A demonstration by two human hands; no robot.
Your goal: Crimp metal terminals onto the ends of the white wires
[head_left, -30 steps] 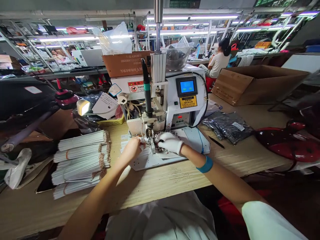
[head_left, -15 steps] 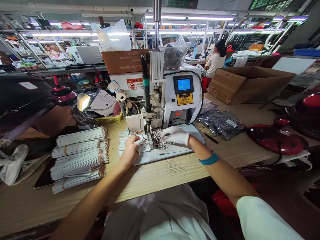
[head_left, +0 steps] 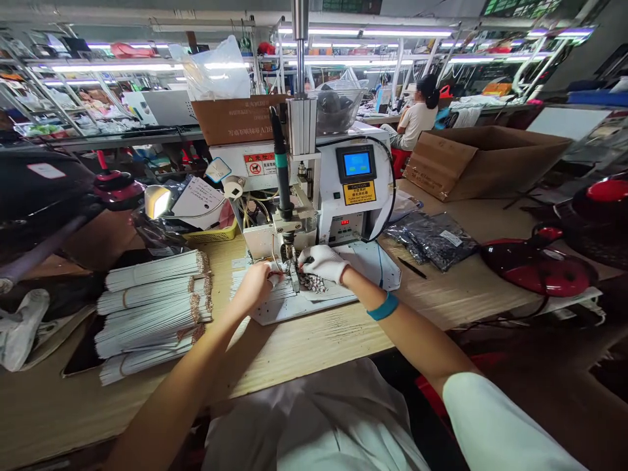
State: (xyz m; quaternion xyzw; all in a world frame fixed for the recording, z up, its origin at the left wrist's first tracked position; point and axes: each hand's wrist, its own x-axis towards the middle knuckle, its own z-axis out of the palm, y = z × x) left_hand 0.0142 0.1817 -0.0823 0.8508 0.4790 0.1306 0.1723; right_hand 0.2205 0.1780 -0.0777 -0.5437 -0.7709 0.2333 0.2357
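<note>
My left hand (head_left: 254, 289), bare with a white covering on its fingertips, is shut on a bundle of thin white wires (head_left: 262, 288) that lies on a white perforated plate (head_left: 289, 309). Its fingers stand just left of the press head (head_left: 289, 250) of a white benchtop terminal machine (head_left: 352, 196). My right hand (head_left: 322, 263), in a white glove, pinches a small dark part close to the press head. Below that glove lies a heap of small speckled metal parts (head_left: 312, 282). The part's exact form is hidden by the fingers.
Several rubber-banded bundles of white wires (head_left: 152, 307) lie on the wooden bench (head_left: 314, 347) to my left. To the right are a dark bag of parts (head_left: 432, 239), a red object (head_left: 537, 271) and a cardboard box (head_left: 478, 160). A seated co-worker (head_left: 415, 121) is behind the machine.
My right hand has moved left, nearer the press head, and now covers more of the speckled heap. My left hand has moved slightly closer to the press head. The whole view has shifted slightly.
</note>
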